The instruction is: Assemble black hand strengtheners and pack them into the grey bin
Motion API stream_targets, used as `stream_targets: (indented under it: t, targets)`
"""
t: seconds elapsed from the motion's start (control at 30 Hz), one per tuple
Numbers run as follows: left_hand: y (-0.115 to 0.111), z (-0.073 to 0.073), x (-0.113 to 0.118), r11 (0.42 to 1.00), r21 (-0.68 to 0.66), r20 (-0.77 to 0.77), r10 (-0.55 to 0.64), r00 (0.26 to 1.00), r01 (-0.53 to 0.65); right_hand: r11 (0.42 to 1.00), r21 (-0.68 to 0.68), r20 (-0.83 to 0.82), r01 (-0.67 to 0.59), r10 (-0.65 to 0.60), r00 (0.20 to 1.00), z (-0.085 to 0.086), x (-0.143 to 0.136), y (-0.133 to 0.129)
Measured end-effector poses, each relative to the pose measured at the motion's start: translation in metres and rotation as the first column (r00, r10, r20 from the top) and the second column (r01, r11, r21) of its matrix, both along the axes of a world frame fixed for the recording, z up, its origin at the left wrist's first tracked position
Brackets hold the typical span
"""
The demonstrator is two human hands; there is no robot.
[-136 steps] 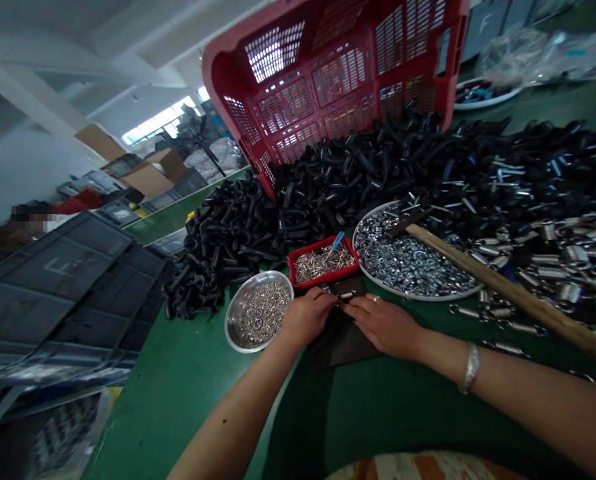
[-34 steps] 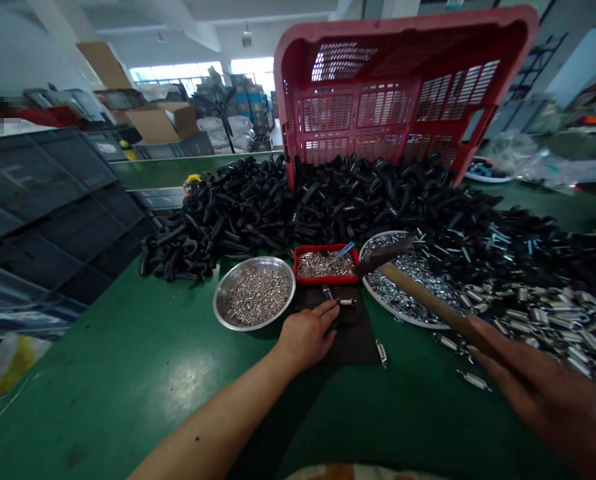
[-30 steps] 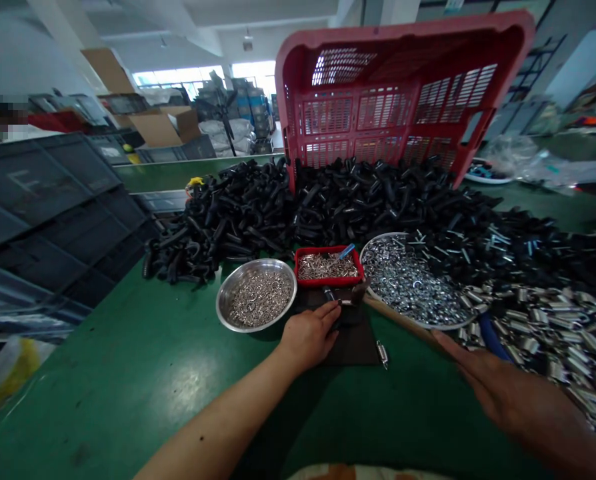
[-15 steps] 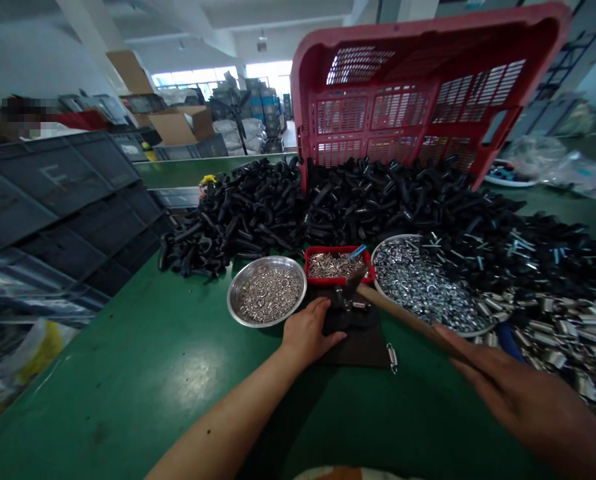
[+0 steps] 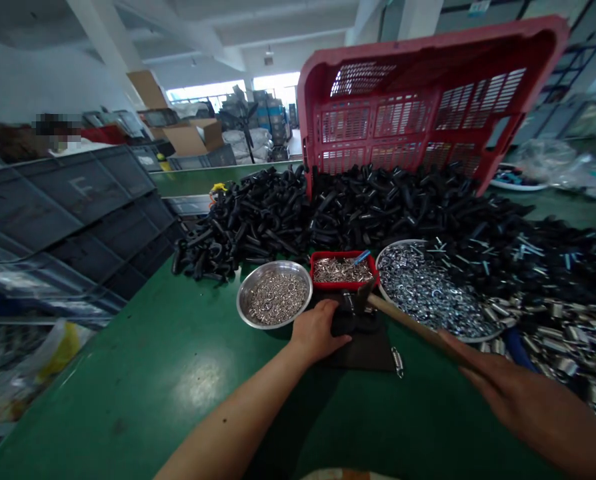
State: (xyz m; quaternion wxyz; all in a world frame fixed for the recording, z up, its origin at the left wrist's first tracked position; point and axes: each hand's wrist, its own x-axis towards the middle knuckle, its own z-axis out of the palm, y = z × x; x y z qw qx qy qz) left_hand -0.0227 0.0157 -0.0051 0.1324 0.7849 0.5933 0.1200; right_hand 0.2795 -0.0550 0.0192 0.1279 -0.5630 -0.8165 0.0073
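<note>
My right hand (image 5: 498, 387) is wrapped round the wooden handle of a hammer (image 5: 403, 317), whose dark head is over the black part on a dark plate (image 5: 363, 353). At the plate's left side, my left hand (image 5: 321, 333) rests with thumb and fingers around the left end of the black part (image 5: 361, 323); how firmly it grips is hard to see. A loose spring (image 5: 397, 362) lies at the plate's right edge. Behind the plate is a red tray (image 5: 345, 287) of small pins, with a metal bowl (image 5: 243, 310) of small parts to its left.
A round tray (image 5: 384, 283) of shiny metal parts is at the right, beside a heap of springs (image 5: 563, 340). Black curved parts (image 5: 268, 213) are piled behind, under a tilted red crate (image 5: 343, 127). Grey crates (image 5: 78, 213) stand left; a person's head (image 5: 58, 130) shows beyond.
The hammer head has come down onto the area of the black part and now hides its metal piece. The whole view has shifted slightly; my left hand keeps its place by the plate.
</note>
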Motion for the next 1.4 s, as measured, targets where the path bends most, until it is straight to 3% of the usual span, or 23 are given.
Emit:
stream_targets:
  t: [0.1,0.2,0.3,0.37,0.47,0.53,0.6,0.67,0.7,0.73,0.77,0.8,0.87,0.97,1.13,1.2,1.3,1.4]
  targets:
    - [-0.012,0.007,-0.007,1.0,-0.013,0.034,-0.025,0.999,0.026,0.995,-0.09,-0.051,0.037,-0.042,0.998,-0.002,0.024,0.008]
    - [-0.048,0.014,-0.033,0.998,-0.052,0.089,0.024,0.996,-0.02,0.972,-0.066,-0.085,0.227,-0.232,0.969,0.0,0.052,0.022]
    - [-0.092,0.015,-0.079,0.956,-0.183,0.109,0.253,0.961,-0.231,0.937,-0.023,-0.054,0.349,-0.349,0.935,0.007,0.075,0.042]
    - [-0.114,0.009,-0.113,0.869,-0.244,0.054,0.456,0.888,-0.431,0.934,-0.01,0.001,0.356,-0.356,0.935,0.012,0.088,0.056]
    - [-0.127,-0.001,-0.15,0.715,-0.222,-0.039,0.673,0.739,-0.663,0.95,0.012,0.137,0.311,-0.309,0.941,0.02,0.102,0.073]
    - [-0.127,-0.003,-0.157,0.713,-0.176,-0.096,0.673,0.733,-0.678,0.946,0.074,0.262,0.317,-0.325,0.909,0.025,0.099,0.077]
    - [-0.123,0.002,-0.149,0.749,-0.088,-0.177,0.637,0.75,-0.657,0.926,0.182,0.334,0.332,-0.375,0.864,0.029,0.082,0.073]
    - [-0.113,0.011,-0.13,0.782,0.017,-0.239,0.608,0.757,-0.623,0.936,0.246,0.316,0.252,-0.323,0.892,0.029,0.05,0.062]
    - [-0.105,0.016,-0.117,0.806,0.049,-0.241,0.583,0.776,-0.59,0.963,0.224,0.279,0.149,-0.21,0.937,0.026,0.03,0.056]
    - [-0.097,0.021,-0.103,0.849,0.07,-0.227,0.526,0.82,-0.524,0.989,0.146,0.236,-0.02,-0.015,0.972,0.02,0.011,0.05]
    - [-0.088,0.025,-0.088,0.905,0.067,-0.199,0.425,0.883,-0.42,0.978,0.001,0.201,-0.207,0.202,0.959,0.013,-0.008,0.045]
    - [-0.079,0.027,-0.073,0.953,0.029,-0.168,0.302,0.938,-0.301,0.944,-0.074,0.156,-0.322,0.33,0.931,0.005,-0.024,0.041]
    - [-0.06,0.029,-0.043,0.995,-0.04,-0.103,0.092,0.99,-0.096,0.91,-0.141,0.1,-0.391,0.406,0.909,-0.012,-0.044,0.038]
    - [-0.034,0.027,-0.007,0.995,-0.055,-0.037,-0.083,0.996,0.081,0.905,-0.139,0.077,-0.402,0.414,0.907,-0.031,-0.05,0.042]
    - [0.012,0.025,0.035,0.988,-0.042,-0.052,-0.152,0.987,0.149,0.926,-0.135,0.099,-0.352,0.366,0.925,-0.035,-0.043,0.047]
    - [0.039,0.027,0.046,0.994,-0.018,-0.057,-0.112,0.992,0.111,0.938,-0.159,0.006,-0.309,0.314,0.949,-0.034,-0.045,0.048]
    - [0.086,0.034,0.052,0.996,0.075,-0.069,0.053,0.996,-0.048,0.929,-0.28,-0.299,-0.243,0.156,0.941,-0.031,-0.049,0.047]
    - [0.13,0.041,0.052,0.982,0.115,-0.07,0.156,0.985,-0.147,0.873,-0.455,-0.611,-0.175,-0.163,0.775,-0.028,-0.052,0.047]
